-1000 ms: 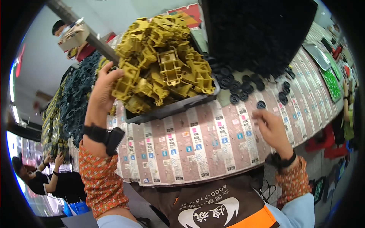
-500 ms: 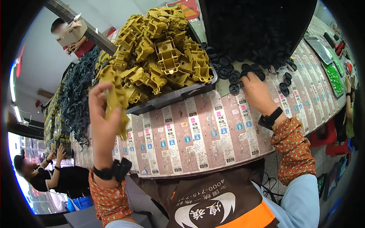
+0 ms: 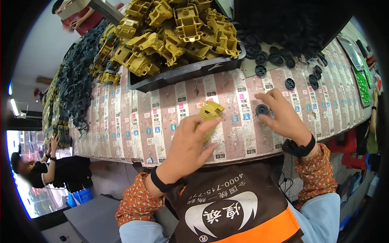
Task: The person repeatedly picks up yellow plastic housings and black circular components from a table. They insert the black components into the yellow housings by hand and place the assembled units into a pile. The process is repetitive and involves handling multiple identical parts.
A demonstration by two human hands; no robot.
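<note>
A yellow plastic toy car body (image 3: 211, 110) is near the table's front edge. My left hand (image 3: 182, 141) is over its near side, the index finger across it and the thumb spread apart from it. To the right, my right hand (image 3: 283, 115) has its fingers parted around a small black toy wheel (image 3: 262, 110), with a gap between the fingertips and the wheel. Beyond that hand, another black wheel (image 3: 289, 84) lies alone on the table.
A black tray (image 3: 190, 73) heaped with yellow car bodies (image 3: 188, 24) stands at the back. More wheels (image 3: 275, 58) spill from a dark container (image 3: 291, 24) at the right. Dark grey parts (image 3: 81, 69) pile up at the left. Other people work at both sides.
My left hand has brought the car body from beside the tray down to the near table and spread its thumb. My right hand has drawn back from the wheel pile; one wheel is now beneath it.
</note>
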